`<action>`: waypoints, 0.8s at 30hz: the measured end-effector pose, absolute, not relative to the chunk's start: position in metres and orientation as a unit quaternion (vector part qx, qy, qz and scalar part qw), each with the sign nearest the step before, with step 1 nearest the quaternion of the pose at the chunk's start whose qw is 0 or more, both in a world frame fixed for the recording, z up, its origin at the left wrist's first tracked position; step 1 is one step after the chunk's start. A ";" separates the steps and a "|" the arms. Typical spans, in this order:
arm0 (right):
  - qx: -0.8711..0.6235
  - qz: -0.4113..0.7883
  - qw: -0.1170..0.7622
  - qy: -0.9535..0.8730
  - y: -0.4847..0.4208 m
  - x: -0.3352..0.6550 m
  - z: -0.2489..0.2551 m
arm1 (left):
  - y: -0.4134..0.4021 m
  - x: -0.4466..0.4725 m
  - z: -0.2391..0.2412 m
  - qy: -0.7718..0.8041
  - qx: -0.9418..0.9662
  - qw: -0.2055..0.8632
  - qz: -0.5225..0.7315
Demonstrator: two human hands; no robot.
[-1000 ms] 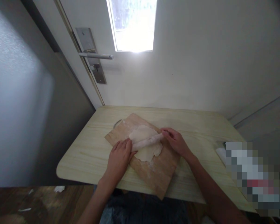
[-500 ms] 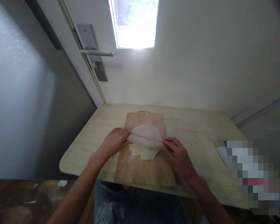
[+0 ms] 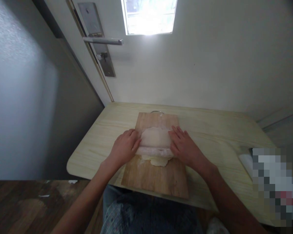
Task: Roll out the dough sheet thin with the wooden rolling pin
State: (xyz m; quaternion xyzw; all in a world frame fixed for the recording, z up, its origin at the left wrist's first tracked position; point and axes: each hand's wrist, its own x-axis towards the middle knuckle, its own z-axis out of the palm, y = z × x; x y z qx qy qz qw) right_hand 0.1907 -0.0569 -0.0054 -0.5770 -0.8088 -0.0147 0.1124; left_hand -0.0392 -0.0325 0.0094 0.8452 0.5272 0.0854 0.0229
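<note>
My grip is uncurled, left hand [image 3: 124, 146] and right hand [image 3: 185, 147] laid over the ends of the rolling pin [image 3: 156, 151], across the dough [image 3: 155, 137] on the board [image 3: 155, 178]; matching both palms' pressure should thin it evenly.

So the room's pretty plain: a big off-white door [image 3: 210, 74] takes up most of the background, with a small window [image 3: 150, 18] near the top that's basically blown out white. Left of that there's a metal lock plate [image 3: 108, 66] with a silver lever handle [image 3: 104, 41]. Far left is a grey panel [image 3: 19, 123], shiny up top and darker lower down. The pale wood-grain desk [image 3: 95, 146] sits right by the door, rounded at its near left corner, and the dark brown floor [image 3: 17, 214] has a few white scraps [image 3: 73, 181] on it
</note>
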 end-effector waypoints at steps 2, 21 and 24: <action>-0.594 0.004 0.090 -0.800 -0.056 0.193 -0.011 | -0.027 -0.038 0.009 0.551 0.831 0.021 0.073; -0.588 -0.002 0.094 -0.803 -0.099 0.183 -0.014 | -0.055 -0.045 -0.004 0.535 0.844 0.006 0.049; -0.586 -0.021 0.086 -0.806 -0.107 0.178 -0.013 | -0.063 -0.048 -0.008 0.532 0.843 -0.002 0.081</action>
